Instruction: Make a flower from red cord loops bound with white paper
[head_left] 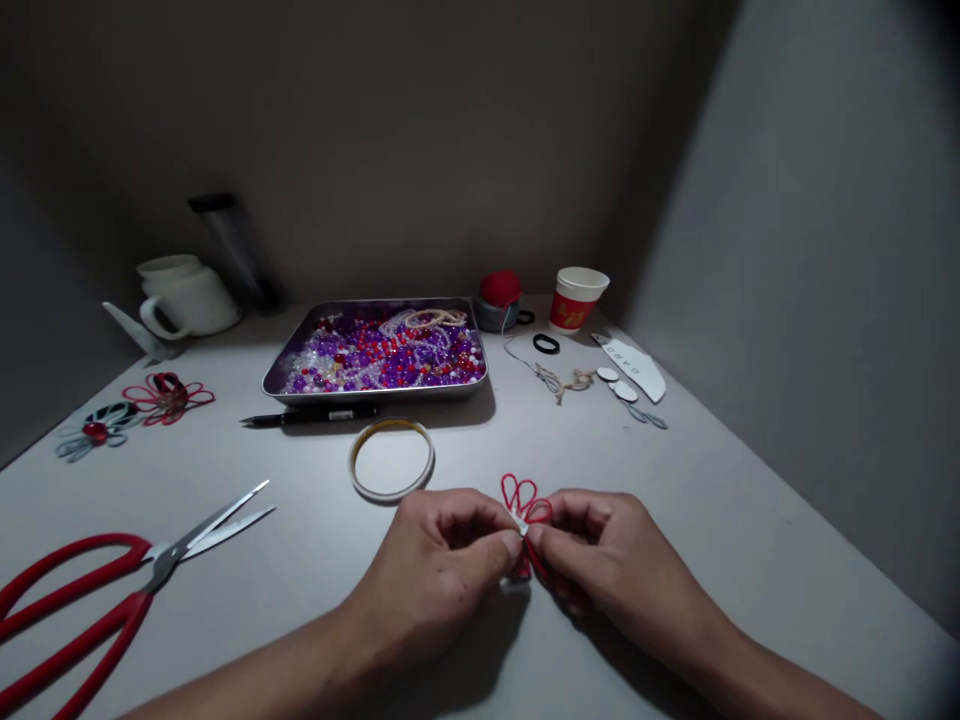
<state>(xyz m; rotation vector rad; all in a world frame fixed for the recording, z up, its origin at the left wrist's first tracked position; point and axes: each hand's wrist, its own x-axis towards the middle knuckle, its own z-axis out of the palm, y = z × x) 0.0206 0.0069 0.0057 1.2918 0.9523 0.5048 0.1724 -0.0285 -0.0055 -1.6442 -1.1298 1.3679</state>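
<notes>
- Left hand (442, 560) and right hand (600, 555) pinch a red cord loop piece (525, 505) between fingertips — near edge of the table (750, 520).
- Tape ring (391, 458) just beyond; red scissors (112, 590) left.

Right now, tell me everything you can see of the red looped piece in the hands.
The red looped piece looks like thin red cord or wire bent into small rounded loops, petal-like, two standing clear above the fingers. Its lower part is pinched between the left hand and right hand, just over the grey table. Something small and white sits at the pinch; what it is cannot be told.
</notes>
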